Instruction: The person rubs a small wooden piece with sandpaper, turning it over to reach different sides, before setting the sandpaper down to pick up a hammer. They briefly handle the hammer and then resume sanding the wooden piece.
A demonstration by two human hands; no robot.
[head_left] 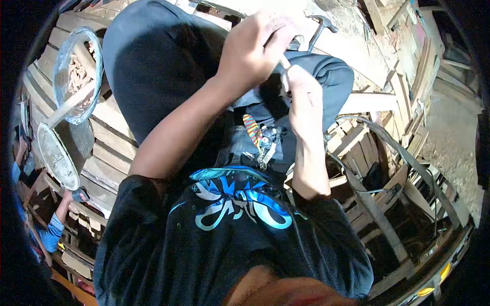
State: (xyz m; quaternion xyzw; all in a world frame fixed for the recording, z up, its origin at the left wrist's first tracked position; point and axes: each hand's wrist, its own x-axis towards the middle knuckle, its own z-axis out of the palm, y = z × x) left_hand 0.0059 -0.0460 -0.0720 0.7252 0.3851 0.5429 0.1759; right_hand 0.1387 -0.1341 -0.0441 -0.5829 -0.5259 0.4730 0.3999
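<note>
Slim stick (284, 61) between both hands' fingers (278, 43)

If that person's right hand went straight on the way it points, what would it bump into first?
Probably the left hand, just beyond the right hand in this view, though depth is hard to judge.

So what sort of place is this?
Probably a makeshift woodworking area: a claw hammer beyond the knee, a bucket of small wood pieces on slatted boards, and scrap lumber strewn on the right.
</note>
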